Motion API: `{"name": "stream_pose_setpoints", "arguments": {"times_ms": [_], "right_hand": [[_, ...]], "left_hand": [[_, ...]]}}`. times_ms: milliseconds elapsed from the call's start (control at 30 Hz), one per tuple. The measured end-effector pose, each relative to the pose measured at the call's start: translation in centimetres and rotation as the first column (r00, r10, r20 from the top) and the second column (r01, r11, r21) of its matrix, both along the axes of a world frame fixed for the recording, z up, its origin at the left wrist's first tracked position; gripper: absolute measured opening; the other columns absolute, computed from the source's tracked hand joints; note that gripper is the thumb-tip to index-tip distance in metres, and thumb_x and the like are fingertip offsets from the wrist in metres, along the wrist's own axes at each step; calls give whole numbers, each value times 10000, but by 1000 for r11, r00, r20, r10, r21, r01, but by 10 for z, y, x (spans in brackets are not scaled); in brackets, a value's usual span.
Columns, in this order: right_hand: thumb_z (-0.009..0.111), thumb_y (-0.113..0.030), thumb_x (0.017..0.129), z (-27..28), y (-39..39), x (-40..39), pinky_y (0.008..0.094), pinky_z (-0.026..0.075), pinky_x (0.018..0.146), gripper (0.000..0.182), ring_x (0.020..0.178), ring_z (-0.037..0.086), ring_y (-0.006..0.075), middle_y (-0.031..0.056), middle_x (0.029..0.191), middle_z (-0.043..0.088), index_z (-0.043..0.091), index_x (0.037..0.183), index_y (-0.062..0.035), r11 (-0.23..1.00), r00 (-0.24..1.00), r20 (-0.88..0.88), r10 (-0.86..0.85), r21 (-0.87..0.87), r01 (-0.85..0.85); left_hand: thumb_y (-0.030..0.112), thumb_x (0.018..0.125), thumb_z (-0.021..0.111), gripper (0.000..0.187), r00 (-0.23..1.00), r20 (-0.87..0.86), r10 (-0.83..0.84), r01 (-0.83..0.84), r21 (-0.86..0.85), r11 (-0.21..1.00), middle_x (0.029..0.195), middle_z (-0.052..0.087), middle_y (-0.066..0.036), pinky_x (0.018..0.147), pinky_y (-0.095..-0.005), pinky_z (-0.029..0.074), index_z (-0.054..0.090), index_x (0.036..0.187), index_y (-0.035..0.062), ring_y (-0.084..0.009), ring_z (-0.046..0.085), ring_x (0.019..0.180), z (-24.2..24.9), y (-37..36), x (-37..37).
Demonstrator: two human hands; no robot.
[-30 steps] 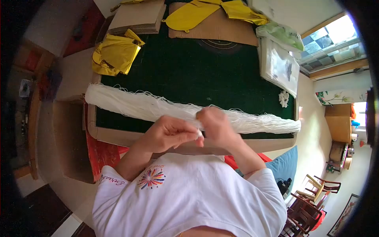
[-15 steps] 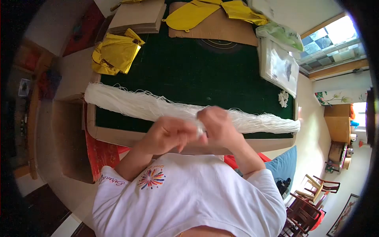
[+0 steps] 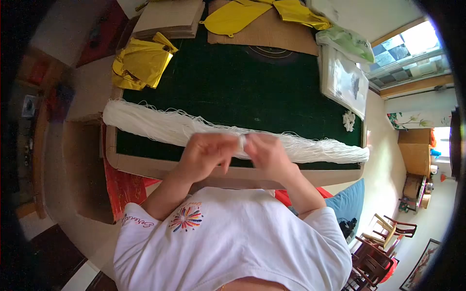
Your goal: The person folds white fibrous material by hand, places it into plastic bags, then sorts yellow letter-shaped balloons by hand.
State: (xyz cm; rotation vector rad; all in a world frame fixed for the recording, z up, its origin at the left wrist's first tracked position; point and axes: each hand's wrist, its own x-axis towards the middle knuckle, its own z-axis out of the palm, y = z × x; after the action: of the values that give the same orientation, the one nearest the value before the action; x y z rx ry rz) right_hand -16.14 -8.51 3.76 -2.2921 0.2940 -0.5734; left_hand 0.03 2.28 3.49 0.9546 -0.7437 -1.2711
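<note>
A long bundle of white thread [image 3: 150, 122] lies across the near side of the green-topped table [image 3: 218, 82]. Over its middle, close in front of my chest, my left hand [image 3: 208, 151] and my right hand [image 3: 268, 154] meet at the fingertips. Both are closed, pinching a small white piece [image 3: 241, 141] between them. Fingers and motion blur partly hide this piece, and I cannot tell its kind. The hands cover part of the bundle behind them.
Crumpled yellow foil [image 3: 143, 62] lies at the table's left. Cardboard sheets [image 3: 167, 19] and flat yellow foil shapes [image 3: 238, 18] are at the back. Clear plastic bags [image 3: 342, 77] rest at the right, above a small white clump [image 3: 348, 120]. A blue cushion [image 3: 349, 201] is beside me.
Both hands have come a little closer to level, with the right hand lower and turned. The small white piece between the fingertips has moved slightly up and left. The thread bundle stays put.
</note>
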Motion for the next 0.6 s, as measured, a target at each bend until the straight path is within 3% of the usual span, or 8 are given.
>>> {"name": "stream_pose_setpoints", "arguments": {"times_ms": [67, 133, 167, 233, 333, 367, 467, 600], "right_hand": [[591, 5, 735, -7, 7, 3, 394, 459, 579, 212, 690, 588, 319, 137, 796, 597, 549, 940, -29, 997, 998, -3, 70, 34, -70], [592, -9, 755, -5, -1, 0, 391, 463, 574, 195, 686, 592, 324, 139, 777, 595, 546, 944, -26, 993, 982, 161, -96, 76, 85], [583, 2, 759, -3, -8, 0, 391, 468, 584, 192, 699, 595, 329, 149, 791, 597, 547, 944, -35, 986, 979, 119, -164, 53, 159], [581, 0, 778, -7, -2, 0, 380, 467, 578, 189, 702, 597, 329, 152, 794, 594, 550, 961, -39, 996, 995, -71, -76, 41, 79], [533, 40, 812, -12, 3, 1, 355, 461, 569, 149, 672, 592, 320, 159, 780, 591, 554, 952, -7, 991, 996, -7, -93, 98, 93], [509, 63, 833, -11, 0, 0, 336, 458, 563, 123, 649, 593, 311, 165, 765, 596, 559, 939, 26, 989, 991, 69, -118, 95, 111], [520, 49, 851, -8, -6, 3, 307, 477, 587, 115, 660, 614, 275, 157, 773, 613, 547, 961, 29, 979, 979, 83, -184, 107, 175], [498, 15, 882, -14, -1, 7, 323, 483, 603, 95, 711, 627, 292, 156, 797, 620, 536, 969, 3, 963, 976, 68, -207, 189, 191]], "left_hand": [[93, 871, 611, 127, 946, 268, 183, -167, -82, 983, 782, 676, -58, 453, -204, 425, 682, 960, 36, -63, 529, 525, 2, -10, 0], [88, 884, 594, 162, 797, 600, -64, 51, 39, 998, 805, 677, -69, 462, -195, 423, 667, 1018, 32, -52, 522, 522, 1, -8, 2], [88, 884, 594, 162, 802, 594, -70, 53, 46, 998, 805, 677, -69, 462, -195, 423, 667, 1018, 32, -52, 522, 522, -1, -5, 2], [54, 887, 571, 162, 986, 166, -3, 13, -62, 998, 822, 679, -61, 465, -190, 413, 662, 1017, 20, -50, 512, 517, -4, -2, 2], [-1, 881, 541, 198, 724, 614, 315, -251, -190, 949, 856, 686, -96, 538, -215, 453, 653, 1042, 34, -73, 586, 624, 2, -21, -13], [-7, 867, 561, 193, 679, 711, 185, -121, -140, 983, 892, 691, -115, 575, -227, 468, 645, 1037, 28, -78, 604, 678, 0, -16, -11], [-6, 859, 579, 168, 710, 696, 111, -37, -120, 992, 928, 695, -106, 553, -216, 464, 647, 1010, 24, -67, 595, 664, -12, -10, -8], [98, 904, 558, 140, 974, 149, 168, -168, -15, 986, 912, 694, -86, 445, -182, 401, 666, 980, 50, -42, 497, 513, -20, -11, -13]]}}
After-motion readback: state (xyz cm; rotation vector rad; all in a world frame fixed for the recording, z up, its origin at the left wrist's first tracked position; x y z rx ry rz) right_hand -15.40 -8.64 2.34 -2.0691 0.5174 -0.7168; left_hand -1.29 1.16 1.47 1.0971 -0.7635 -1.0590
